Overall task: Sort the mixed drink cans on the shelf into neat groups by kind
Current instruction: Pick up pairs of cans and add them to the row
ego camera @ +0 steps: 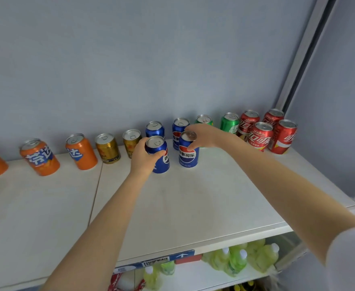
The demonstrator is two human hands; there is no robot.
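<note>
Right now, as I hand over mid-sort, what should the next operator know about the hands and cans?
Left hand grips the front-left blue can round its side. Right hand holds the front-right blue can by its top. Both stand on the shelf, before the back blue cans.
Done: along the wall, orange cans, gold cans, blue, green cans and red cans each sit with their own kind.
Left: line up the two held cans with the blue group, let go; perhaps close gaps between the orange cans.

Orange cans (81, 152), gold cans (107, 148), blue cans (188, 152), green cans (229, 122), red cans (260, 136).
</note>
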